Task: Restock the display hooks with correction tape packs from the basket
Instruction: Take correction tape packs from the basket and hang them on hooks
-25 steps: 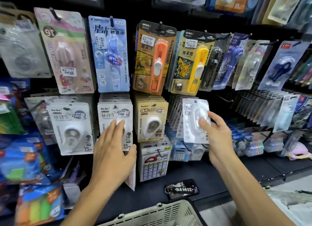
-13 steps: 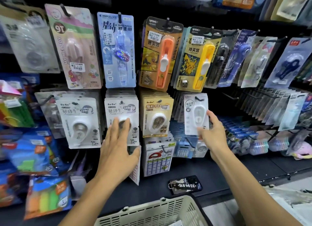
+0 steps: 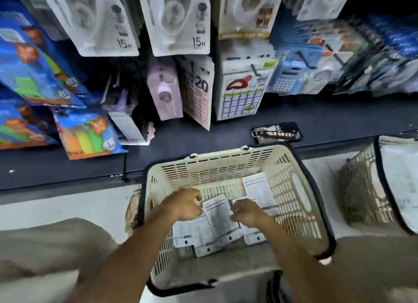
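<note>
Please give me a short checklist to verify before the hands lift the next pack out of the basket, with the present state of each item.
1. Packs remain in the cream basket: ok, several lie face down.
2. Left hand touches the middle pack: ok.
3. Right hand grips a pack: cannot tell, fingers hidden.
4. Only one pack taken: cannot tell, packs overlap.
5. Target hook in view: not ok, only the lower ends of the 15m packs show.

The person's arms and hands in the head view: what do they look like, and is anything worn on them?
Both forearms are bare up to the frame edge: no sleeves, watch, bracelets or gloves show. The left hand and right hand show no rings that I can make out, though the picture is slightly blurred.
</note>
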